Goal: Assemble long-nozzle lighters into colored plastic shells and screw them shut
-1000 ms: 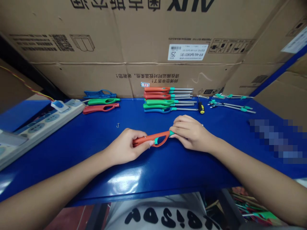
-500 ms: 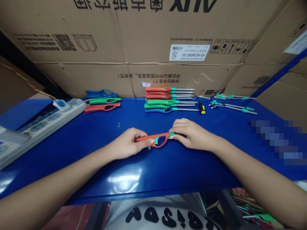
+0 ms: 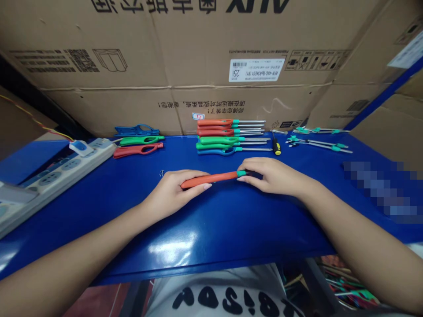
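An orange long-necked gas lighter (image 3: 220, 177) is held level between my two hands above the blue table, its narrow edge turned up. My left hand (image 3: 180, 187) is closed round the orange handle, thumb along the near side. At the other end, my right hand (image 3: 264, 174) pinches the lighter by its teal collar; the metal rod is hidden by the fingers, if it is there. A few small screws (image 3: 161, 173) lie just beyond my left hand. Farther back is a stack of finished-looking lighters (image 3: 218, 141) in orange, red, green and blue with metal rods.
Blue, green and red lighter handles (image 3: 139, 150) lie at the back left, near a white power strip (image 3: 53, 178). A yellow-black screwdriver (image 3: 276, 147) and rods with teal parts (image 3: 327, 145) lie back right. A cardboard box (image 3: 185, 70) stands behind.
The orange lighter has been rolled so its trigger opening no longer shows, and it has risen slightly. Both hands keep hold of it. The camera view has shifted a little.
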A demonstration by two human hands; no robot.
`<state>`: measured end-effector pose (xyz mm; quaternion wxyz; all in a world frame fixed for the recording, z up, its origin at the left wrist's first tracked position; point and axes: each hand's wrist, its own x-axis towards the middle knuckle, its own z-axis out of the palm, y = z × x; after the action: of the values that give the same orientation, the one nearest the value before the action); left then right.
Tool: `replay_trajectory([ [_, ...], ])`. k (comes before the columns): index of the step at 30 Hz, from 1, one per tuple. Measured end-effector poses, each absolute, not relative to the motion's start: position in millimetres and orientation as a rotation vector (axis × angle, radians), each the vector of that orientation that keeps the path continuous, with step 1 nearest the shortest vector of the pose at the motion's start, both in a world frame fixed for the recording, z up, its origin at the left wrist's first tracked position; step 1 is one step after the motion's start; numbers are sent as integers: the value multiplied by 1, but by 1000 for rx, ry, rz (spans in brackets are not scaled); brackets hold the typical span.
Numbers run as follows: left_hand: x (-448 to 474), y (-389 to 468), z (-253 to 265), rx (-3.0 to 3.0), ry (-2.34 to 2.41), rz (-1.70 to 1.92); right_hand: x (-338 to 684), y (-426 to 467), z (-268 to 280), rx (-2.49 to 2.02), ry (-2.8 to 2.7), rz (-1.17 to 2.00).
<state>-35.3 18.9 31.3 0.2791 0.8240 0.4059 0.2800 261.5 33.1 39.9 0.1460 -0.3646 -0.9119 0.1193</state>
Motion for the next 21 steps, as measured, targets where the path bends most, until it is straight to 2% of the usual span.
replay_trajectory([
  [10, -34, 12, 32, 2158, 1050, 747, 257, 29, 33, -856, -2723, 86],
  [15, -36, 13, 30, 2213, 1000, 702, 255, 28, 29, -884, -2731, 153],
  [21, -32, 10, 30, 2379, 1080, 420, 265, 34, 38, -1135, -2768, 219],
])
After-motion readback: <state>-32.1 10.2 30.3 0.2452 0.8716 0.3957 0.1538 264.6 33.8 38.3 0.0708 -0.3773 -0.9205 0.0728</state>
